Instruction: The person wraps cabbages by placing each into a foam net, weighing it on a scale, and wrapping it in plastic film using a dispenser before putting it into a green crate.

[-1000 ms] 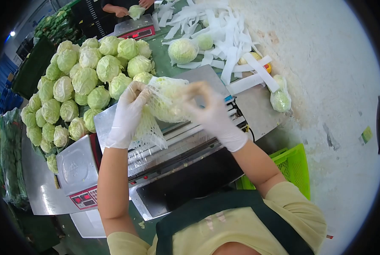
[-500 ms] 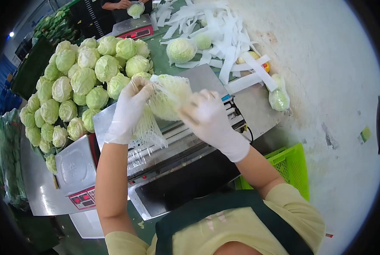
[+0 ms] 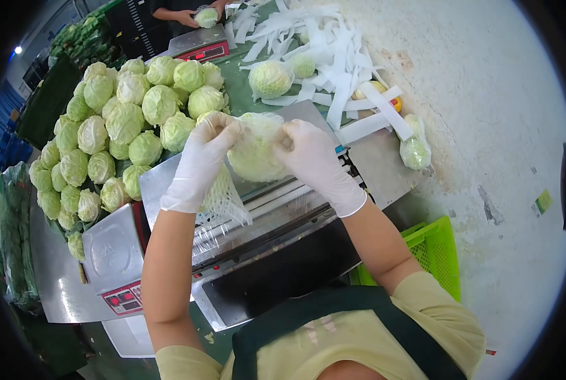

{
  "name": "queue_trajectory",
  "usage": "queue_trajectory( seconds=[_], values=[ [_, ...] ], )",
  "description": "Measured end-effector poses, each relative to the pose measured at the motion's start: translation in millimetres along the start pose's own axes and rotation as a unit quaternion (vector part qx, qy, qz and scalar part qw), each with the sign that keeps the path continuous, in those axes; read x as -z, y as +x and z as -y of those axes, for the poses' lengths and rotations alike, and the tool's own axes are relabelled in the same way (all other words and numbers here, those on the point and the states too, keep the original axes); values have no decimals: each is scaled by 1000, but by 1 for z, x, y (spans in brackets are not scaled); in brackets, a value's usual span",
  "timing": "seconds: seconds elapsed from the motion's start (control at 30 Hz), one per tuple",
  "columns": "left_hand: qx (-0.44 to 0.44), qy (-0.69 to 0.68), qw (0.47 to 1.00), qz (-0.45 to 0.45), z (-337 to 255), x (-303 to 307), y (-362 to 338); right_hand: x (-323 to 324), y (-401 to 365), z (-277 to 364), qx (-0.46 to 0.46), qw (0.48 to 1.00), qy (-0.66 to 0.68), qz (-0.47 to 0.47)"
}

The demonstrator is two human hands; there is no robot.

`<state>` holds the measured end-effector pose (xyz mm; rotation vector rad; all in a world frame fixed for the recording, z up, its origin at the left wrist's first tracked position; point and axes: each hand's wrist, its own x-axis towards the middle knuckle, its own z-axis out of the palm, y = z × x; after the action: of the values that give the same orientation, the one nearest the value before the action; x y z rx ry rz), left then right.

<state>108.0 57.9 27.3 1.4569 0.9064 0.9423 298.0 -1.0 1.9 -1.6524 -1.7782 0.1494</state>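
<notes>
Because the cabbage (image 3: 256, 158) appears to depend on thin material pinched at its top, a slip of either grip could let it roll or drop onto the machine (image 3: 267, 218) below. The white net (image 3: 223, 199) looks fine enough to tear if the two sides are pulled unevenly, and its loose tail, hanging below and to the left of the cabbage, could snag on the machine's bars or bunch up on one side. Smooth gloves might make such a slip likelier.

The cabbage lies between the two grips and a little below them, over the machine at the desk's near edge. At its upper left, the left hand (image 3: 205, 149) has thumb and fingers drawn narrow, pinching the net. At its upper right, the right hand (image 3: 308, 155) is just as narrow and seems to pinch the net's edge, though the exact contact is too small to make out.

Further out, a scale (image 3: 112, 250) stands left of the machine near the desk's front edge, piled cabbages (image 3: 124, 123) cover the desk's left side, and white strips (image 3: 340, 76) litter its far right corner.
</notes>
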Motion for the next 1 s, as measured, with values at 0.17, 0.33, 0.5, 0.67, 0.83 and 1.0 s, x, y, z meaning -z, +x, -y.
queue_trajectory(
  seconds=[0.17,0.33,0.5,0.67,0.83,1.0],
  values=[
    [46,-111,993,19,-8,-2,-6,15,-13,-26,-69,981,176,50],
    [-10,-1,998,57,-2,-1,-11,50,-35,-49,-143,979,138,40],
    [-45,-14,997,67,10,-9,-15,63,-41,-51,-10,997,-54,-61],
    [-48,0,997,66,15,-9,-17,42,-40,-2,190,976,-71,-74],
    [-58,34,995,70,12,-12,-21,24,-16,-32,240,969,-42,-38],
    [-146,249,955,73,-5,-34,-33,41,12,-13,237,971,-40,17]
  ],
)
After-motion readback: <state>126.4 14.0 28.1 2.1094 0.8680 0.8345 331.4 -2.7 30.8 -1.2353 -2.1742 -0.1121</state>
